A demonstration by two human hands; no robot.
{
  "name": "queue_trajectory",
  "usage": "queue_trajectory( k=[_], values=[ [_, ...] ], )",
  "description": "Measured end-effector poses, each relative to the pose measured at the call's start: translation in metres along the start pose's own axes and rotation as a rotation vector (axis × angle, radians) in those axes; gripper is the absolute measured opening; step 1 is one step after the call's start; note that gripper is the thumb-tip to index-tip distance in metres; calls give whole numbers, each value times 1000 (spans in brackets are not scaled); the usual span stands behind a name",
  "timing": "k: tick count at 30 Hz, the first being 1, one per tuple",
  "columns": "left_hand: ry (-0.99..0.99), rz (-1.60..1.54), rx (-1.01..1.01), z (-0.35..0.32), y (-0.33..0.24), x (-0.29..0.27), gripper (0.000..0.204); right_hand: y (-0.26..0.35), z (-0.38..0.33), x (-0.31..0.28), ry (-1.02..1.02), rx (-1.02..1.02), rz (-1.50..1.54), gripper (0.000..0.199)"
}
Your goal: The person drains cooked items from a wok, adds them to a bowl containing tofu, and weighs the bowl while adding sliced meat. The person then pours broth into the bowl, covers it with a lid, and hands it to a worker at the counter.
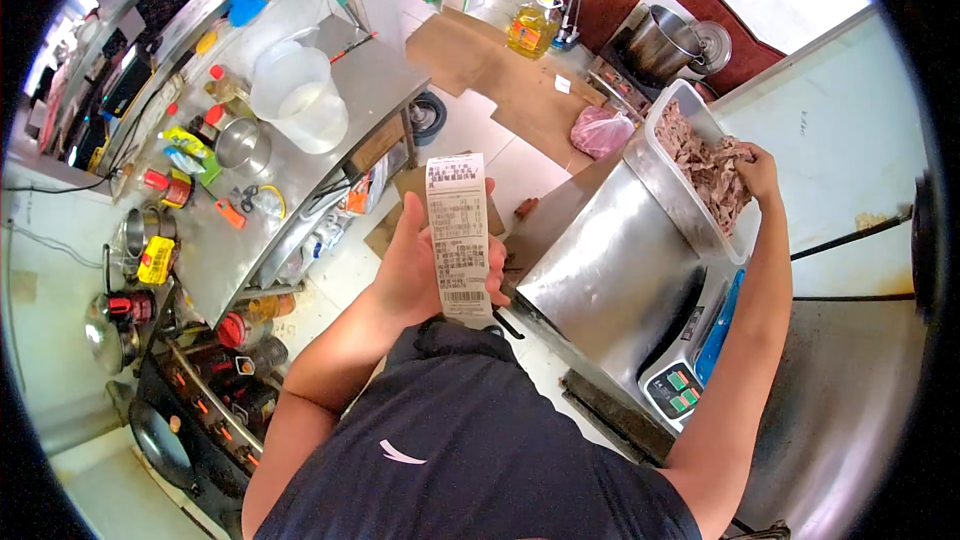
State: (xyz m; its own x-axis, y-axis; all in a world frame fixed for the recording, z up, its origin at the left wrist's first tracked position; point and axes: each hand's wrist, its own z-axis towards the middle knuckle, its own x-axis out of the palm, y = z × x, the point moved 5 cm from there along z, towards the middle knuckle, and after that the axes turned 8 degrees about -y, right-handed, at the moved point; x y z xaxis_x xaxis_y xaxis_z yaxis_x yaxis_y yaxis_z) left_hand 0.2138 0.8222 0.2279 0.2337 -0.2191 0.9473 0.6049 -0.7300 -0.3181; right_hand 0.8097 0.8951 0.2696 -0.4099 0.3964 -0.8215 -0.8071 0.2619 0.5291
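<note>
A long printed paper receipt (460,240) stands upright in my left hand (405,265), whose fingers curl behind it with the thumb along its left edge. My right hand (760,178) reaches into a translucent white plastic tub (672,195) at the right. Its fingers are closed on some brown sliced meat (705,165) near the tub's right side; the fingertips are partly hidden by the slices. Below the tub sits a digital scale (680,380) with green displays, partly covered by something blue.
A steel box-like counter (600,280) is beside the tub. On the left, a steel table (340,120) bears a plastic bucket (295,95), orange scissors (232,213) and a steel pot (242,145). An oil jug (532,30) and a pink bag (602,132) lie beyond, near flattened cardboard (500,65).
</note>
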Motion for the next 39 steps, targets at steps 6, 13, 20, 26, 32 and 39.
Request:
queue_trajectory(
  k=[6, 13, 20, 26, 32, 39],
  values=[
    [-80, 25, 18, -10, 6, 3, 86, -6, 13, -17, -93, -23, 85, 27],
    [-151, 1, -38, -3, 9, -4, 90, -55, 13, -50, -85, -126, 363, 30],
    [-367, 56, 129, -22, -2, -59, 83, 22, 2, -67, -276, -15, 31, 34],
    [-409, 92, 35, -4, 9, -85, 79, 20, -54, -141, -293, -10, 233, 35],
    [-421, 146, -55, 20, 21, -89, 75, 62, -153, -222, -261, 79, 189, 36],
    [-357, 135, -121, 35, 40, -81, 74, 35, -261, -266, -269, 195, -12, 34]
  ],
)
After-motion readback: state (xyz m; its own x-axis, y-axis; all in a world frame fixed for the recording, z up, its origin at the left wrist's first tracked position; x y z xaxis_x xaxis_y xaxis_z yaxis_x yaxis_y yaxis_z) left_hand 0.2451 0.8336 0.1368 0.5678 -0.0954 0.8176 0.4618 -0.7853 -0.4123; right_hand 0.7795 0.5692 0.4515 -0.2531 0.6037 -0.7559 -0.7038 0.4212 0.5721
